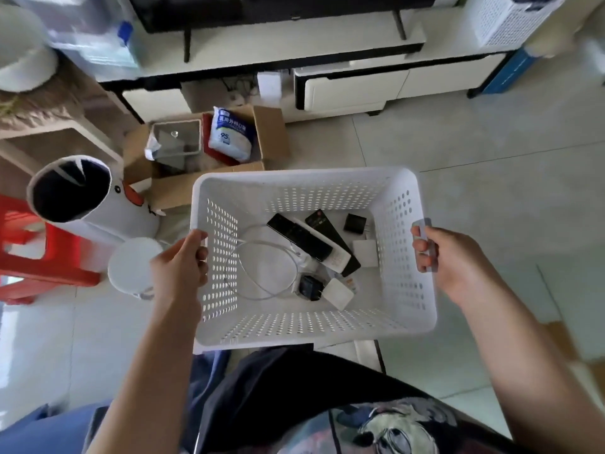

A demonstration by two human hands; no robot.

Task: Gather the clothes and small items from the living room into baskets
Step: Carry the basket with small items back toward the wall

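Observation:
A white perforated plastic basket (294, 178) hangs in front of me above the floor. My left hand (178, 265) grips its left rim, and my right hand (448, 257) grips the handle on its right side. Inside lie two black remotes (294, 235) and a white one, a coiled white cable (262, 273), two black plug adapters (355, 222) and white chargers (339, 293).
An open cardboard box (271, 136) with a white mask pack and a glass lid sits on the tiled floor ahead. A white goose-patterned tube bin (95, 204), a red stool (39, 267) and a round white lid (131, 267) stand left. The white TV cabinet (360, 86) runs along the back.

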